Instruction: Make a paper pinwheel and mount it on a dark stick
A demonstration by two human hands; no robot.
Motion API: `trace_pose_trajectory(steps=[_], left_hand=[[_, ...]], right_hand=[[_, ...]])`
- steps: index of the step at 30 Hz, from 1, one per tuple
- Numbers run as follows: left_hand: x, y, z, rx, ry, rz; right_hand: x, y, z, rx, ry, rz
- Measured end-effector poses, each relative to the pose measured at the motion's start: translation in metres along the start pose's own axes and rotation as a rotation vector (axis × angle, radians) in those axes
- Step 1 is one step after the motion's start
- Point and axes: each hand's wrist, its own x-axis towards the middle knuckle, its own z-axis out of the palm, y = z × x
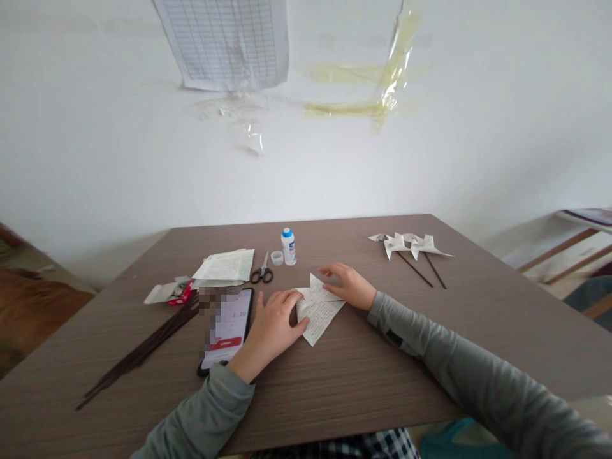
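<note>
A folded sheet of printed paper (321, 313) lies on the brown wooden table (363, 376) in front of me. My left hand (273, 326) presses on the paper's left edge, fingers curled over a fold. My right hand (348, 284) lies flat on its upper right part, holding it down. Both sleeves are grey-green.
A phone (228, 328) with a lit screen lies left of my left hand. Behind it are scissors (262, 272), a glue bottle (288, 246) with its cap (276, 257) off, loose papers (225, 266), a small red box (178, 292) and dark sticks (143, 347). Finished paper pinwheels (410, 245) lie far right.
</note>
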Motion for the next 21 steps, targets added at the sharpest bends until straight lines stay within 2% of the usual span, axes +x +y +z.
trace_pose_trajectory(steps=[5,11,16,21], left_hand=[[0.001,-0.004,0.000,-0.001,-0.036,-0.002],[0.000,-0.010,-0.004,-0.029,-0.050,-0.001],[-0.001,-0.010,-0.010,-0.029,-0.095,-0.014],[-0.001,-0.011,-0.010,-0.023,-0.099,-0.008]], right_hand=[[0.064,0.003,0.005,0.326,0.020,0.164],[0.134,-0.005,0.034,0.435,0.051,0.193],[0.158,-0.008,0.063,0.502,0.105,0.216],[0.158,-0.004,0.067,0.520,0.179,0.233]])
